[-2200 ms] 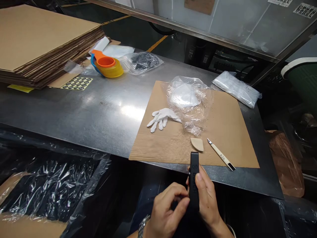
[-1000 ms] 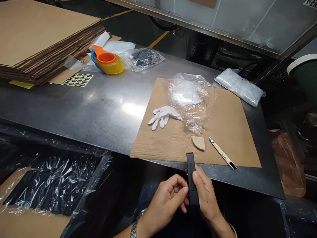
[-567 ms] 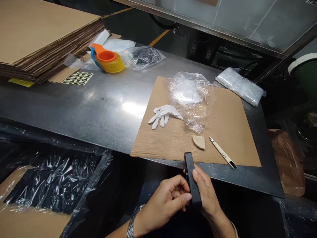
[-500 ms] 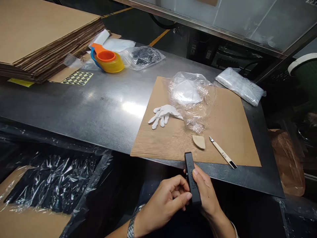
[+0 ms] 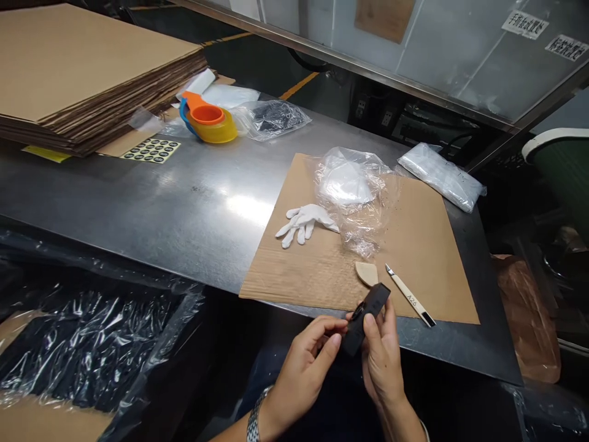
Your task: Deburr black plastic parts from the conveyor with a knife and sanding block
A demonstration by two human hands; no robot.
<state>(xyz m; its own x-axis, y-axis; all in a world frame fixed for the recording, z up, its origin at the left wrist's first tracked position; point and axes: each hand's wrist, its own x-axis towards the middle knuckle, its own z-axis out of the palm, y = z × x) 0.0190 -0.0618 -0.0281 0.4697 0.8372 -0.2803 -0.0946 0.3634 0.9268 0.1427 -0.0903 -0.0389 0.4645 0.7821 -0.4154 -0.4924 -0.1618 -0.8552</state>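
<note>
A black oblong plastic part (image 5: 368, 319) is held tilted in front of the table's near edge, with a small loop or notch on its left side. My right hand (image 5: 381, 356) is closed round its right side, thumb on the upper face. With thumb and fingers, my left hand (image 5: 308, 362) grips its lower left edge; the fingertips are partly hidden. Just beyond the part lies a beige quarter-round pad (image 5: 367, 274). To its right is a craft knife (image 5: 409, 294) marked A26. Both rest on a cardboard sheet (image 5: 427, 245).
A white glove (image 5: 307, 222) and a crumpled clear bag (image 5: 354, 184) lie on the cardboard. A wrapped packet (image 5: 442, 175) sits back right. Left are a tape dispenser (image 5: 209, 120), a sticker sheet (image 5: 151, 150) and stacked cardboard (image 5: 92, 67). A plastic-lined box (image 5: 69, 350) stands lower left.
The black part has turned from nearly upright to leaning right, with its side now showing. Both hands have shifted with it, and the view has moved slightly.
</note>
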